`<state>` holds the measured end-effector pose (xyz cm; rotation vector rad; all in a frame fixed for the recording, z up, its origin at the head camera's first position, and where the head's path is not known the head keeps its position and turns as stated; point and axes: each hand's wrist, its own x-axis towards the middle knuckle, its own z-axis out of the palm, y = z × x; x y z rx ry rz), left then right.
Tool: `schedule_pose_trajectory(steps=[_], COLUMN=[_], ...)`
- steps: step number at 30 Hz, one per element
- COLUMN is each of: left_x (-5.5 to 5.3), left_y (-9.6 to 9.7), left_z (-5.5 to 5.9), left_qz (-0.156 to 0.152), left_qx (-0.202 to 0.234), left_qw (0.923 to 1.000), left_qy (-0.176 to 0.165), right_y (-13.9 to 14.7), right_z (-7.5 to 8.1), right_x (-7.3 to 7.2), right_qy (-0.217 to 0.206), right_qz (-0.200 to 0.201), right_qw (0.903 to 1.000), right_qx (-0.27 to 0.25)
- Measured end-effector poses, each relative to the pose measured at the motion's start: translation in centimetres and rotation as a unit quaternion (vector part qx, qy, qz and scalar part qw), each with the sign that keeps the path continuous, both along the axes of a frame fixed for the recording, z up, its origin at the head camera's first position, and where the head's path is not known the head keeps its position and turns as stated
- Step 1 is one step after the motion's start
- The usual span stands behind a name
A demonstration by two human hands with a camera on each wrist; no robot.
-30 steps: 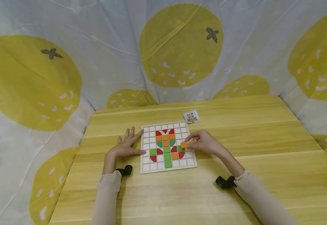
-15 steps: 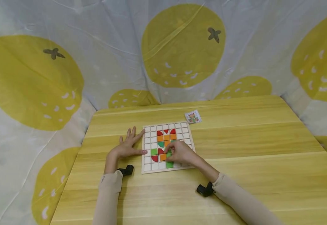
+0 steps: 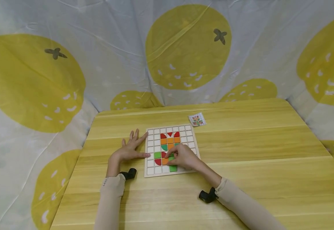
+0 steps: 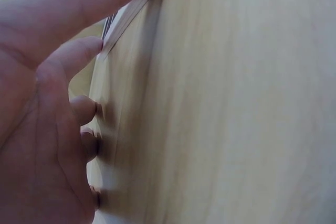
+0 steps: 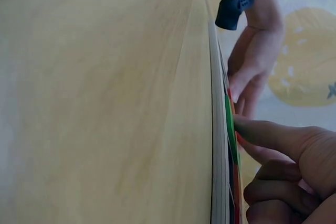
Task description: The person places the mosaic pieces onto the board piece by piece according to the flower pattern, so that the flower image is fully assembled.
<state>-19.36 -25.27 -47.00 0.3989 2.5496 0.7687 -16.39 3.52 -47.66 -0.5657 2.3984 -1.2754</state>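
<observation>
A white gridded board [image 3: 151, 170] lies on the table, with red, orange and green tiles forming a flower pattern. My left hand [image 3: 128, 151] is spread beside it, thumb and index finger touching its left edge; in the left wrist view those fingers [image 4: 86, 51] meet the board's rim. My right hand [image 3: 184, 156] reaches over the board and pinches an orange square tile [image 3: 164, 161] at a cell left of the green stem, between a red tile [image 3: 158, 162] and a green tile [image 3: 173, 168]. The right hand hides the pattern's right side. In the right wrist view, its thumb [image 5: 262, 135] is at the tiles.
A small paper card [image 3: 197, 119] printed with a similar flower lies behind the board's back right corner. The wooden table [image 3: 256, 134] extends to both sides. A lemon-patterned cloth [image 3: 120, 48] hangs behind it. A black device [image 3: 208, 195] sits at each wrist.
My right hand has carried the orange tile from the board's right side leftward and down to the cell left of the stem. In the last half second it shifted slightly left. The left hand stays put.
</observation>
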Motion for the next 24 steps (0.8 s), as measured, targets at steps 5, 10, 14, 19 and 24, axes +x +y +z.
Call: schedule_pose_trajectory(steps=[5,10,14,19,24], left_x=[0.3,0.4,0.4,0.3,0.3], left_y=[-0.2,-0.3,-0.2,-0.1,-0.1], left_z=[0.1,0.0,0.0,-0.2,-0.5], left_qz=[0.004,0.001,0.003,0.002,0.001], left_qx=[-0.008,-0.004,-0.005,0.001,0.002], left_qw=[1.0000,1.0000,1.0000,1.0000,1.0000], left_qy=[0.001,0.005,0.004,0.005,0.004], right_y=[-0.5,-0.7,-0.5,0.3,1.9], right_z=[-0.1,0.1,0.2,0.5,1.1], right_x=[0.3,0.4,0.3,0.0,-0.7], right_qy=[0.006,-0.001,-0.006,0.007,0.014], right_qz=[-0.004,-0.010,-0.003,-0.012,-0.028], right_qw=[0.9999,0.9998,1.0000,0.9999,0.9992], right_qx=[0.009,0.015,0.007,-0.009,-0.027])
